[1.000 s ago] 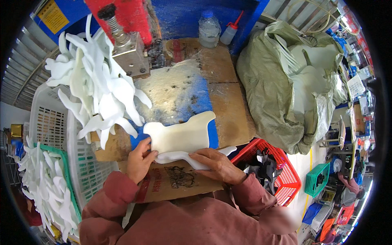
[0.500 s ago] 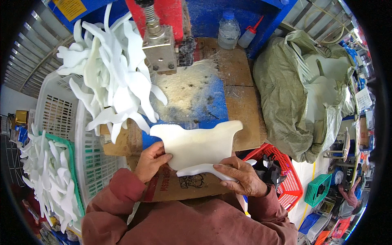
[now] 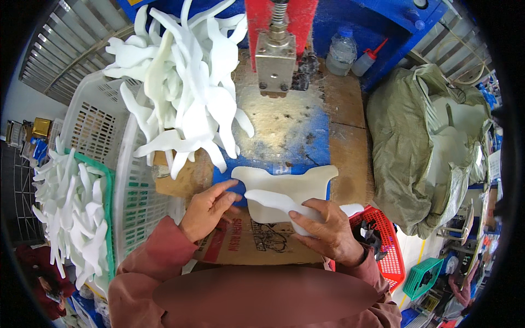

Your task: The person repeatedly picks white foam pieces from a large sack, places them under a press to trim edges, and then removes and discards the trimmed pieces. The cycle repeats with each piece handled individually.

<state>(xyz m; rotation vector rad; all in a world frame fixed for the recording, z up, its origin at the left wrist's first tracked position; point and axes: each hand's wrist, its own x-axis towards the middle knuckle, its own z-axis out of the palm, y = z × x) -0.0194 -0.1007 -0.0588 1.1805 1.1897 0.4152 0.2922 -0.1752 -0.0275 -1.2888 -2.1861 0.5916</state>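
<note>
A: Where's our white strip (image 3: 273,200)?

B: Over the pale sheet (image 3: 298,186), long axis roughly nine-to-three. We've got our right hand's (image 3: 331,232) fingers clamped on it; our left hand (image 3: 206,212), fingers parted, sits just off its nine o'clock tip.

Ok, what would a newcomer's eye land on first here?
Probably the tangled pile of white curved pieces, upper left. Next comes the metal block before a red panel, top centre. Lower centre, the right hand holds a white curved piece, partly hiding a cream sheet.
</note>
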